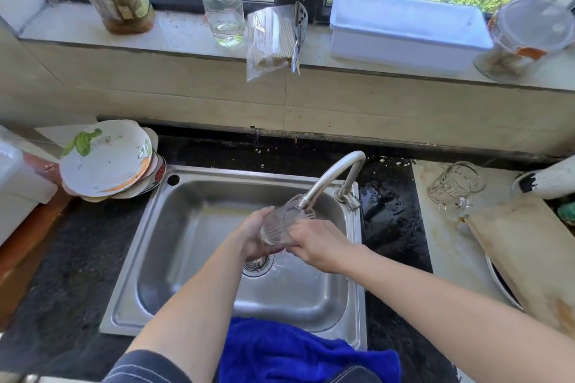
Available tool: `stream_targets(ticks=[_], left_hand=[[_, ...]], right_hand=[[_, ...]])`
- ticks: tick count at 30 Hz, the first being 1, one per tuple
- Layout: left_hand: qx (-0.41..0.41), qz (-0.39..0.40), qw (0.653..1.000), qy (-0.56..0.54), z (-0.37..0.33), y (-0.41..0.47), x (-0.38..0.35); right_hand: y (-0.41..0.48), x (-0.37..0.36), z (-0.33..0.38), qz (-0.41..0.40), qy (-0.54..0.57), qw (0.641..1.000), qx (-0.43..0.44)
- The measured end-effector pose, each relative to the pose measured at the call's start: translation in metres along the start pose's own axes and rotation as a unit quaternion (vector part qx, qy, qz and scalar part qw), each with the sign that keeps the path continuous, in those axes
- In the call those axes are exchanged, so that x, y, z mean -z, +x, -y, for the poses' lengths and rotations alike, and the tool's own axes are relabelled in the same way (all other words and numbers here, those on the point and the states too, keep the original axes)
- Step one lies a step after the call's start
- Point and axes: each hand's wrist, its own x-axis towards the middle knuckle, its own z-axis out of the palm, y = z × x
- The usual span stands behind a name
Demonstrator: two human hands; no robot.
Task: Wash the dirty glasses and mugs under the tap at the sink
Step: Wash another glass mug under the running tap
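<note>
Glass is tipped under the tap spout over the sink, left hand grip wrapped round its base, right hand grip curled on its side. Labels on the bottles on the windowsill are too blurry to read. There's a glass mug on the desk to the right, dirty plates left, blue cloth on the front rim.

Both hands hold a ribbed glass under the tap.
</note>
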Motion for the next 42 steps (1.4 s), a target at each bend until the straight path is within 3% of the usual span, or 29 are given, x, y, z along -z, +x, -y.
stream_targets(ticks=[3,6,10,13,19,24,29,32,36,40,42], left_hand=[[-0.048,0.065,0.988,-0.134,0.009,0.007,-0.004],[-0.08,0.061,0.985,-0.14,0.01,0.013,-0.005],[-0.076,-0.006,0.995,-0.06,-0.002,0.014,0.009],[-0.057,-0.007,0.997,-0.052,0.002,0.016,-0.001],[-0.019,-0.023,0.999,0.029,0.002,0.015,0.011],[0.007,0.048,0.996,0.078,0.003,0.01,0.003],[-0.055,0.109,0.982,-0.143,0.017,0.01,0.001],[-0.057,0.077,0.971,-0.217,0.018,0.016,-0.01],[-0.062,-0.014,0.987,-0.149,0.004,0.018,0.011],[-0.045,0.004,0.997,-0.063,0.01,0.02,-0.002],[-0.043,0.002,0.997,-0.06,0.01,0.02,0.001]], right_hand=[[0.007,0.002,0.003,-0.053,0.105,0.991,-0.055],[0.007,0.003,0.009,-0.1,0.16,0.979,-0.074],[-0.009,0.008,-0.006,-0.095,0.048,0.994,0.024],[-0.001,0.008,-0.004,-0.071,-0.056,0.996,0.005],[-0.015,0.009,-0.02,-0.031,-0.053,0.996,0.061],[0.003,0.002,-0.01,-0.005,-0.099,0.993,0.063],[0.012,0.003,-0.003,-0.075,0.077,0.99,-0.092],[0.013,0.002,0.009,-0.06,0.151,0.983,-0.089],[-0.008,0.015,-0.011,0.015,0.067,0.997,-0.029],[0.006,0.013,0.002,0.069,-0.068,0.995,-0.033],[0.002,0.01,0.0,0.073,-0.086,0.994,-0.013]])
